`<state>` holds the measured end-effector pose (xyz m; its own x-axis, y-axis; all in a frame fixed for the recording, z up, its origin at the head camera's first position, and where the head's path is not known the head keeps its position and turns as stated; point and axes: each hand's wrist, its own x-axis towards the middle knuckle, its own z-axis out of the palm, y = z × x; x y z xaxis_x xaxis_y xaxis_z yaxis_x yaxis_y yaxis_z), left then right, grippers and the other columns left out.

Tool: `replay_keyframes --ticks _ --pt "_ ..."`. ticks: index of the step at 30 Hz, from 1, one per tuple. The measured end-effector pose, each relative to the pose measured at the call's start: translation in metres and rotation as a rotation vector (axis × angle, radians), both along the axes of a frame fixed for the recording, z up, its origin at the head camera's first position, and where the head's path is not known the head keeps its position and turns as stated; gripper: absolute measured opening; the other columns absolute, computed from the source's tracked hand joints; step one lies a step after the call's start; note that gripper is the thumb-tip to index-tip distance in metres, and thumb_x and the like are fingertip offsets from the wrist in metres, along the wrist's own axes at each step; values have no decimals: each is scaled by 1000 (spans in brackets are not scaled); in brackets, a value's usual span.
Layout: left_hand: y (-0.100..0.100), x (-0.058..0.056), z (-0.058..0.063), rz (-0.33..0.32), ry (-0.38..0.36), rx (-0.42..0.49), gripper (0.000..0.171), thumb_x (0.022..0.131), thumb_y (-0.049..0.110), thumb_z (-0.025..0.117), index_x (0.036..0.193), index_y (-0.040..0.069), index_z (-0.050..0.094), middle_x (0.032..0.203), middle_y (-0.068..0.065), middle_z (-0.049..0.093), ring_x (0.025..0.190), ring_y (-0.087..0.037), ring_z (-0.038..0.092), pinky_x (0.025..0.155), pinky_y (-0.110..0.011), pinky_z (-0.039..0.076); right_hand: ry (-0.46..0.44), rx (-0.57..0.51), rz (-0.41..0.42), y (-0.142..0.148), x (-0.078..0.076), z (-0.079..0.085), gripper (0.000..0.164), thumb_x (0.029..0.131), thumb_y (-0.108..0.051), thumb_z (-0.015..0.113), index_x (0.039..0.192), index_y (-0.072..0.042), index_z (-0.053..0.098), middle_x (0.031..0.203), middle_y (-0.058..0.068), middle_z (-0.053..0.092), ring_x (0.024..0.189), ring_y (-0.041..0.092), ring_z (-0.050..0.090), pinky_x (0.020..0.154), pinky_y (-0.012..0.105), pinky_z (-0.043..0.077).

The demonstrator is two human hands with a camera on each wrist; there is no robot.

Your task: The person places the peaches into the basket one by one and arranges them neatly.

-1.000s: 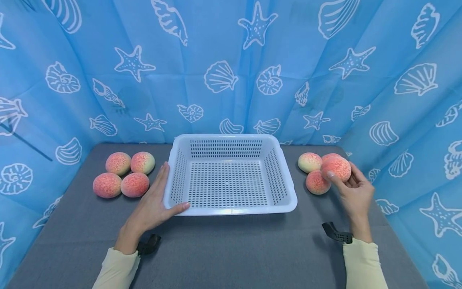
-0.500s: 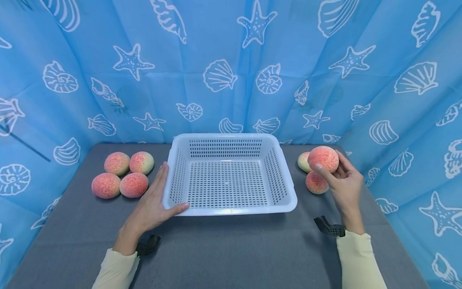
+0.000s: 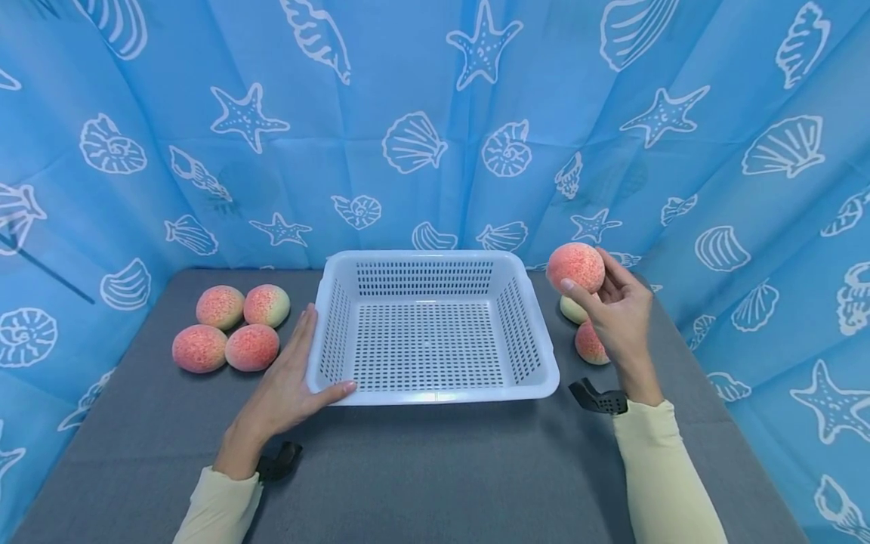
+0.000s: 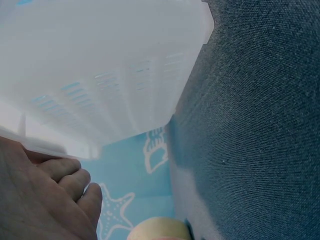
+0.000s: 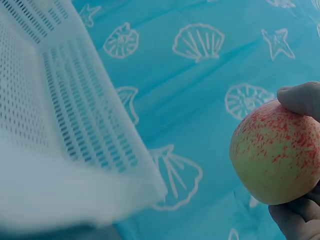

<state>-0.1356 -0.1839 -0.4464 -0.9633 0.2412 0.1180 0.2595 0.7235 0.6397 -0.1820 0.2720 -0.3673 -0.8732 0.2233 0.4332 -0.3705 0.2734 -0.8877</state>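
Observation:
In the head view, a white perforated plastic basket (image 3: pixel 428 397) stands mid-table. My left hand (image 3: pixel 282 389) holds its front left corner, thumb over the front rim and fingers along the outside of the left wall. The left wrist view shows these fingers (image 4: pixel 75 182) under the rim. My right hand (image 3: pixel 621 310) grips a pink peach (image 3: pixel 575 268) between thumb and fingers, raised off the table beyond the basket's right rim. In the right wrist view, the same peach (image 5: pixel 275 155) shows a yellow-green side. Below it lie a yellowish peach (image 3: pixel 573 310) and a red peach (image 3: pixel 590 346), both partly hidden.
Several peaches (image 3: pixel 224 329) sit grouped left of the basket, close to my left hand. A grey cloth (image 3: pixel 435 476) covers the table. Behind and at both sides hangs a blue curtain (image 3: pixel 353 91) with white shells and starfish.
My right hand has lifted the peach from the right-hand group and carried it leftward and up, towards the basket. My left hand has stayed at the basket's corner.

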Motion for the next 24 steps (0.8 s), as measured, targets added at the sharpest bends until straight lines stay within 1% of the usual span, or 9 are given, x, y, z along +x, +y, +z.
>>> replay_keyframes --ticks 6,9,13,15,18,22,24 --pt "-1 0 0 -1 -2 9 129 78 61 80 161 31 -12 169 5 -10 156 -28 -2 113 -71 19 25 14 87 -17 -16 7 67 84 0 80 146 -3 54 140 22 58 123 19 62 97 24 51" --pt "-1 1 1 -2 -6 10 129 77 63 80 161 32 -13 169 6 -10 156 -28 -2 113 -71 19 14 -5 124 -27 -23 10 67 85 -1 80 146 -3 53 140 22 57 124 21 61 97 24 51" --pt "-1 1 0 0 0 9 128 78 61 80 162 29 -12 169 4 -10 156 -29 -1 113 -71 19 12 -1 178 -40 -34 12 67 86 -1 79 147 -2 52 141 21 57 126 22 60 98 26 50" --pt "-1 1 -1 1 2 9 128 79 59 80 162 28 -12 169 3 -10 156 -29 -2 113 -71 18 23 10 205 -47 -41 12 65 86 -1 79 145 0 53 139 21 59 124 21 62 98 25 51" --pt "-1 1 -2 0 0 9 128 79 61 79 163 25 -11 169 3 -10 156 -29 -2 113 -71 18 27 25 241 -57 -51 12 63 85 -1 79 143 2 55 136 22 60 121 21 63 97 26 51" --pt "-1 0 -3 -4 -8 11 128 79 61 79 162 25 -12 169 3 -10 156 -29 -2 113 -70 18 -15 45 278 -71 -62 10 65 85 -5 81 144 2 54 138 21 59 122 24 63 98 30 51" --pt "-1 0 -3 -3 -7 11 128 80 60 79 162 27 -13 170 2 -10 156 -30 -2 113 -71 18 -35 56 298 -78 -66 9 66 85 -6 82 144 2 54 139 21 59 124 27 62 99 32 51"
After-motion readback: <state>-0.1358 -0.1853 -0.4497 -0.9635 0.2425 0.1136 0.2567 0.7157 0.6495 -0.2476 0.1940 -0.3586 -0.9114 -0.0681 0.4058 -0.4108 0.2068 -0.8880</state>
